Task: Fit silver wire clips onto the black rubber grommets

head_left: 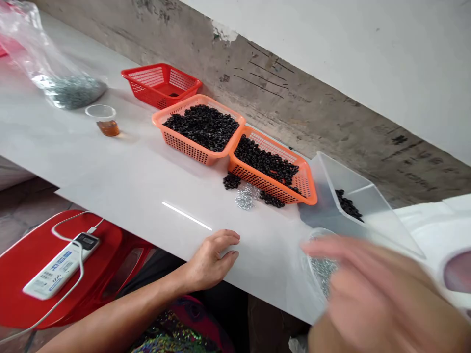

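Note:
My left hand (209,260) rests at the near edge of the white table (147,181). Its fingers are bent, thumb apart from them, and nothing shows in between. My right hand (382,294), smeared by motion, is over or in front of a round clear tub (324,267) of small silvery pieces; whether it holds anything is unclear. Beyond my left hand lie a small pile of silvery metal pieces (246,198) and two clusters of black ring-shaped parts (271,199). An orange basket (308,189) behind them contains more black rings.
A paler orange basket (209,159) of black parts adjoins it, with a red basket (162,68) behind. Right stands a clear plastic bin (368,196); far left, a bag of metal pieces (73,88). A power strip (61,267) lies on a red stool (91,255).

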`<state>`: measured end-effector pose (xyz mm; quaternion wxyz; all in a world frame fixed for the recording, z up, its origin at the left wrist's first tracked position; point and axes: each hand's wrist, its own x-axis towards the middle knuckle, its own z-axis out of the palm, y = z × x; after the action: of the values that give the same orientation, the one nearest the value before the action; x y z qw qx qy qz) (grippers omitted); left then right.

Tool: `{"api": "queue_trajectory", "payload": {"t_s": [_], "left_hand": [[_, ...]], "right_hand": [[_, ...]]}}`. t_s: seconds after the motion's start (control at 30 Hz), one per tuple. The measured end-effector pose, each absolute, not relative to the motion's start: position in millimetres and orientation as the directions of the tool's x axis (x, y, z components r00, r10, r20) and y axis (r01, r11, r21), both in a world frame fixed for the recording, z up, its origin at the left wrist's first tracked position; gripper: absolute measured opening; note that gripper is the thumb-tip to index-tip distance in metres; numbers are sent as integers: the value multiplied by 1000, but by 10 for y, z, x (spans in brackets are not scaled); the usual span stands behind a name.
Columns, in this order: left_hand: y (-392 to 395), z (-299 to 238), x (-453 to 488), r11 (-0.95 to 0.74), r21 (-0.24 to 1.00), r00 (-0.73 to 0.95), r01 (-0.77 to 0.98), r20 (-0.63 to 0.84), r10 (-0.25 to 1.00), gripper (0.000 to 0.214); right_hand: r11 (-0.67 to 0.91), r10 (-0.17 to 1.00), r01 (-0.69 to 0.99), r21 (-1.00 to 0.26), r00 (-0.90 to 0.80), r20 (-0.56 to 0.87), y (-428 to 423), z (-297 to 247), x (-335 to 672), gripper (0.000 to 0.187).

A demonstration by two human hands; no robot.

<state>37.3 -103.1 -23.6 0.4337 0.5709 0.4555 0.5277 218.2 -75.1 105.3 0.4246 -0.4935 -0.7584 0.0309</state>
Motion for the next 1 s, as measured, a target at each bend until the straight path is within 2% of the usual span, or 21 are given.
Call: {"api": "queue_trajectory", "payload": {"t_s": [0.07,0.13,0.2,0.23,0.37,0.57,0.73,0.87,1.0], "left_hand": [[-1037,-243,374,-203,978,47,55,201,978,21],[-1041,-243,373,-194,980,71,47,191,979,20],[-1047,-237,370,-176,983,95,52,171,981,20],[-1050,-234,368,-165,984,103,59,159,982,20],[-1061,-231,371,-122,989,111,82,113,987,20],[-1059,-252,386,-109,989,116,97,97,988,19],[-1054,-253,383,-113,987,89,111,103,991,18],[-1048,-231,384,-101,989,67,106,94,993,18],[-1052,-251,387,-82,993,58,91,76,995,18]], "right_hand": [[543,748,775,-323,-273,604,-308,862,2097,27],[518,773,844,-139,-392,498,94,637,2110,26],[414,859,910,-17,-385,338,371,439,2181,26],[360,895,933,4,-346,281,456,360,2221,26],[260,954,966,-12,-255,156,571,154,2320,31],[221,973,972,-76,-215,86,652,-35,2322,33],[233,970,968,-95,-224,91,673,-91,2327,27],[284,952,951,-121,-265,155,630,-107,2318,15],[307,936,948,-83,-285,206,599,-157,2284,10]]}}
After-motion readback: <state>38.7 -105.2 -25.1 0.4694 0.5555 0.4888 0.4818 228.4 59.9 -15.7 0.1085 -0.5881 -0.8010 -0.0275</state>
